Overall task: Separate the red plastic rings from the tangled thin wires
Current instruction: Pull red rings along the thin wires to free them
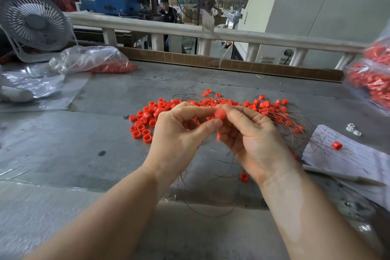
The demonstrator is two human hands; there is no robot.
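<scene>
A heap of red plastic rings [147, 118] lies on the grey table [84, 164], loose at the left and threaded among thin wires [291, 120] at the right. Above the heap, my left hand [179, 133] and my right hand [247, 133] meet fingertip to fingertip. One red ring [220, 114] is pinched between the left thumb and forefinger and the right fingertips. Thin wires trail down from under both hands toward the table's near edge. A single ring [243, 177] lies by my right wrist.
A clear bag of red rings [109, 65] lies at the back left beside a white fan [33, 21]. Another bag of rings [373, 78] sits at the right edge. A sheet of paper [348, 154] with one ring on it lies right. A railing runs behind the table.
</scene>
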